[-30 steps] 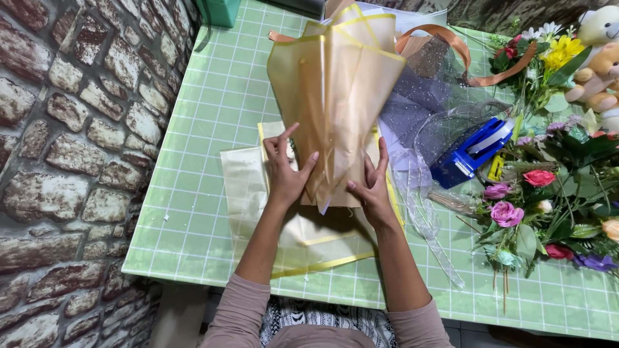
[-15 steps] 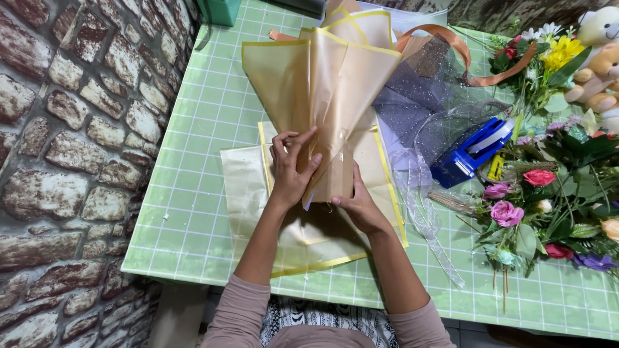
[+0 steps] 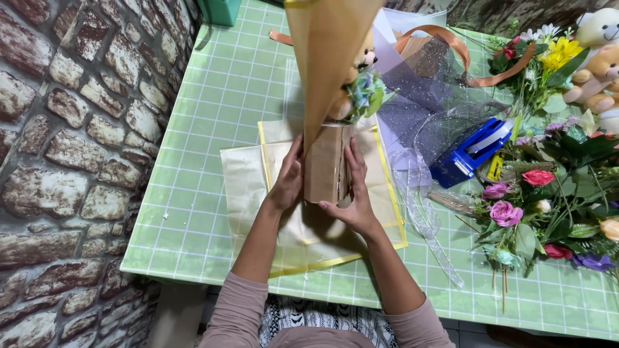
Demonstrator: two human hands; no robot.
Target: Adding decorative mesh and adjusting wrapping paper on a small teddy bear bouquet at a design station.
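Note:
I hold a bouquet [image 3: 330, 96] upright over the green grid mat [image 3: 213, 129]. It is wrapped in tan translucent paper with a yellow edge, and a small teddy bear [image 3: 367, 58] and pale blue flowers [image 3: 363, 92] show at its right side. My left hand [image 3: 288, 183] grips the left of the brown wrapped stem base [image 3: 327, 167]. My right hand [image 3: 354, 196] cups the base from the right and below. More tan wrapping sheets [image 3: 258, 193] with yellow borders lie flat under my hands.
A blue tape dispenser [image 3: 471, 151] sits right of the bouquet, beside clear ribbon [image 3: 425, 219] and sparkly purple mesh [image 3: 425, 90]. Loose artificial flowers [image 3: 535, 200] cover the right side. Plush bears [image 3: 596, 61] sit at the far right. A stone-pattern wall [image 3: 71, 129] runs along the left.
The bouquet has been turned and raised closer to the camera, so the bear and flowers now show. Both hands slid down from the wrapper to the stem base.

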